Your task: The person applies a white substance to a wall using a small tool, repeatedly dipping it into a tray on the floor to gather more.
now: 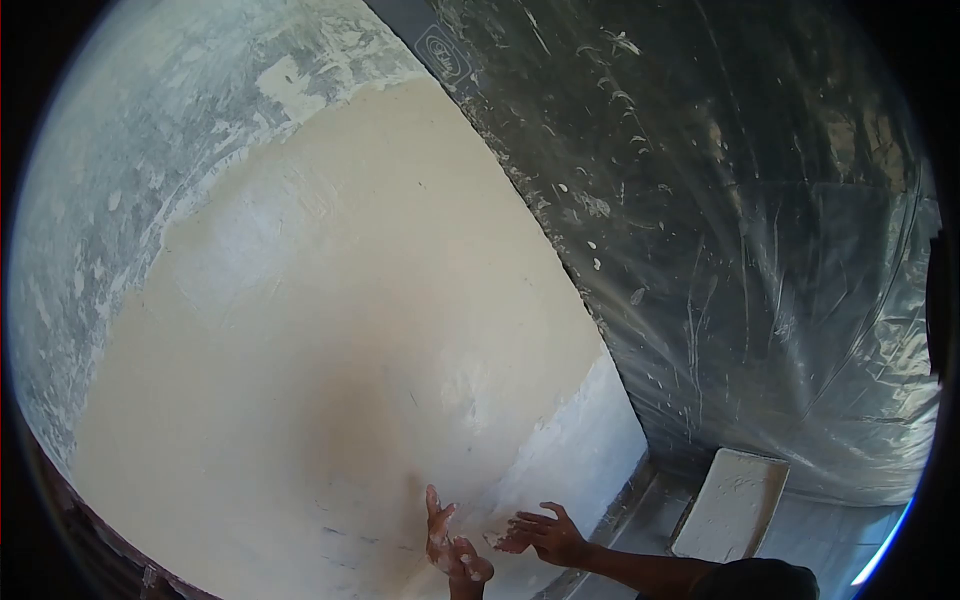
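A wet, cream-coloured coat of plaster (300, 350) covers most of the wall in front of me. My left hand (440, 540) is raised close to the lower part of this coat, its fingers apart and smeared with white plaster. Just to its right, my right hand (545, 535) points toward it with fingers stretched out. White plaster clings to the right fingertips, which come near the left hand. No tool shows in either hand.
Dark plastic sheeting (720, 250) spattered with plaster hangs at the right. A shallow white tray (732, 505) with plaster residue lies at lower right. Rougher grey-white wall (120, 190) borders the coat at upper left, and a smooth white patch (590, 430) at lower right.
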`<control>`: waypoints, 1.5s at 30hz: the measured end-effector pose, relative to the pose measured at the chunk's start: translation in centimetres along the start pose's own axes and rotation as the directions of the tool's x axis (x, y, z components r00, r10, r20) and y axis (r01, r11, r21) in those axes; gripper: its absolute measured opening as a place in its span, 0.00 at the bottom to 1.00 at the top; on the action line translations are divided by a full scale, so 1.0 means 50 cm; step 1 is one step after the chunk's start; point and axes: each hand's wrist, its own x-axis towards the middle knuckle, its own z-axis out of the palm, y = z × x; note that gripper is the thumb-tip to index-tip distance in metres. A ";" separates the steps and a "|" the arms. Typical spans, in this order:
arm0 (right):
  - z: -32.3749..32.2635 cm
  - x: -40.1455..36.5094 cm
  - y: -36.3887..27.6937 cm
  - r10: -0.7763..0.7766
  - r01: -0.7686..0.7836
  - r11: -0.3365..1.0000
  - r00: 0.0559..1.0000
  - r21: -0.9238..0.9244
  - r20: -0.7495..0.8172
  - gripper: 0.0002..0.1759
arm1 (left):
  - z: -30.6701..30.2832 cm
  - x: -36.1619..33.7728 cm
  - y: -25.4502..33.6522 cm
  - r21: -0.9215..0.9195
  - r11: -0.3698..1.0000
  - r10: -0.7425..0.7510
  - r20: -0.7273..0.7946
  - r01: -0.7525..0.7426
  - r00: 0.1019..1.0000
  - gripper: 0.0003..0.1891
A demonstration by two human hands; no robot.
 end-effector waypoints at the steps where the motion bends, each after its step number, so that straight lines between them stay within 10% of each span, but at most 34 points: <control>1: 0.011 -0.028 -0.006 -0.016 0.014 0.998 1.000 0.063 0.023 0.31 | -0.004 0.005 0.003 0.012 0.999 -0.037 -0.004 0.037 0.999 0.20; 9: -0.367 0.519 0.249 -0.040 -0.112 0.983 0.638 -0.144 -0.769 0.29 | -0.009 0.042 0.033 -0.004 0.980 -0.200 -0.040 0.200 0.979 0.24; 16: -0.130 0.293 0.155 -0.021 -0.024 0.996 0.865 -0.084 -0.501 0.30 | 0.000 0.044 0.053 0.018 0.994 -0.110 -0.015 0.110 0.994 0.22; 21: 0.110 -0.175 -0.051 0.080 -0.137 0.955 0.973 0.262 0.217 0.29 | -0.013 0.021 0.036 0.044 0.979 -0.199 0.010 0.198 0.980 0.22; 25: -0.063 0.054 0.023 0.238 -0.216 0.967 0.955 0.138 -0.175 0.24 | -0.035 0.022 0.045 -0.005 0.965 -0.263 -0.004 0.263 0.965 0.22; 29: -0.216 0.320 0.190 0.253 -0.259 0.960 0.635 0.108 -0.730 0.27 | -0.044 -0.023 0.031 -0.166 0.972 -0.179 -0.059 0.168 0.982 0.22; 42: 0.170 -0.052 -0.148 0.331 -0.280 0.935 0.909 0.218 -0.254 0.28 | -0.172 -0.071 0.024 -0.213 0.958 -0.175 0.093 0.191 0.980 0.21; 45: 0.041 0.091 -0.038 0.480 -0.430 0.871 0.638 0.239 -0.602 0.24 | -0.181 -0.090 0.031 -0.257 0.944 -0.186 0.106 0.207 0.977 0.21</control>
